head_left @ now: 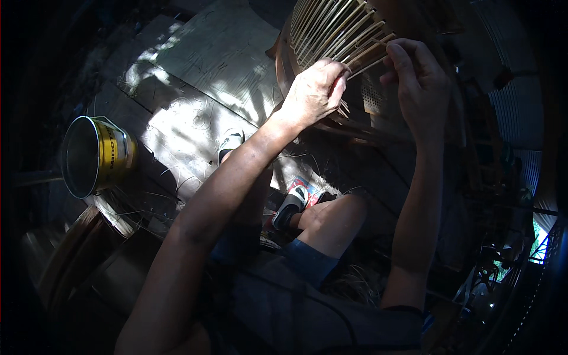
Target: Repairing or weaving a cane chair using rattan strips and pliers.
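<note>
A curved wooden frame, which looks like part of a chair, stands at the far right of the middle. Across it run several pale cane strips, side by side with narrow gaps. My left hand is closed at the near edge of these strips, its fingertips curled under and mostly hidden. To its right, my right hand is raised, with thumb and forefinger pinched around the end of a thin strip. Its other fingers are bent and in shadow. Below the strips shows a patch of woven cane mesh.
A yellow metal bucket with a wire handle stands at the left. Sunlit boards and a flat sheet cover the floor, with thin loose strands. My bent knees and shoes are below the frame. Dark wooden pieces lie lower left.
</note>
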{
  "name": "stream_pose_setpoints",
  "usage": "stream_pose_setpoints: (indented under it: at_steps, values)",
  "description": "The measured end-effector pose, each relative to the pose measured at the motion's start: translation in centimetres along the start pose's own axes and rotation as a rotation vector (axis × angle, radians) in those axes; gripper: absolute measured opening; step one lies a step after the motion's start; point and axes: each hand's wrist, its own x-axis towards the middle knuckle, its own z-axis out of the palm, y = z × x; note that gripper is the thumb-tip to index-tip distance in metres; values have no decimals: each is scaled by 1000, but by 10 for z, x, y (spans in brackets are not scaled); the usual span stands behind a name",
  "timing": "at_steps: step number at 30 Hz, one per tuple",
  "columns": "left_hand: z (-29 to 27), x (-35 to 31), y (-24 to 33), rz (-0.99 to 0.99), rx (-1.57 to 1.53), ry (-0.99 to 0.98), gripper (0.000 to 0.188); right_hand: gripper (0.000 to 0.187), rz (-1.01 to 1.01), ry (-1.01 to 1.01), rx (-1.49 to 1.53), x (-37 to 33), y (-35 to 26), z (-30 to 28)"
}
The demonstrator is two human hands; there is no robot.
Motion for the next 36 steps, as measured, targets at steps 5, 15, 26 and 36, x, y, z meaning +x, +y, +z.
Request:
stream_pose_setpoints:
  at_steps: [5,15,26,36]
  values:
    - [1,22,8,-15,38,-91,20,17,53,-26,73,11,3,-10]
    - [16,54,2,-26,-83,-159,20,14,-74,77,-24,12,2,-22]
    - [7,55,25,-157,-21,-248,17,18,161,-41,12,7,-11,-38]
    - [-4,56,36,-403,-238,-108,17,17,395,203,448,-64,103,-6]
